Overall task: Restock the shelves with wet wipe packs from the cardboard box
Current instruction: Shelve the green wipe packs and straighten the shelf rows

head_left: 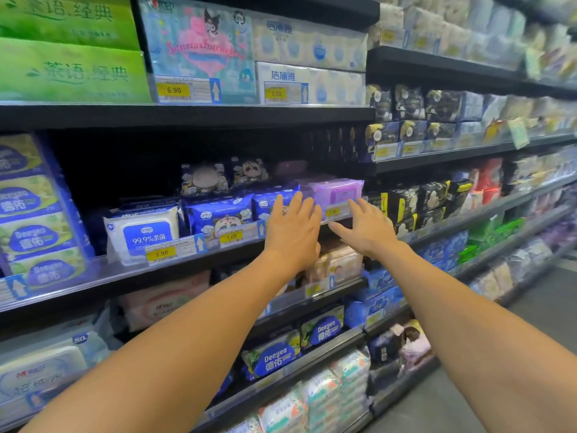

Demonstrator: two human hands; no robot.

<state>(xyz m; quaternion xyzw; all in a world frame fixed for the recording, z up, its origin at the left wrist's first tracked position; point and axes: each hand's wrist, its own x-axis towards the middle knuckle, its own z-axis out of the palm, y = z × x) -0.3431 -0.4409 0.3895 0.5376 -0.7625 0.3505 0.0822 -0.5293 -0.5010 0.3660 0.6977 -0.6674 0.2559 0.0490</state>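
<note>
Both your hands are up at the middle shelf (pixel 93 278) and neither carries a pack. Your left hand (pixel 292 232) has its grip apart, fingers straight, in front of the blue packs (pixel 218 214). Your right hand (pixel 365 232) is likewise spread, just below the purple packs (pixel 338 190) lying at the shelf front. Whether either hand touches a pack, you cannot tell. The purple row looks stocked. Dark room shows behind and above the white pack (pixel 142 232), so more probably remains. The box is out of view.
</note>
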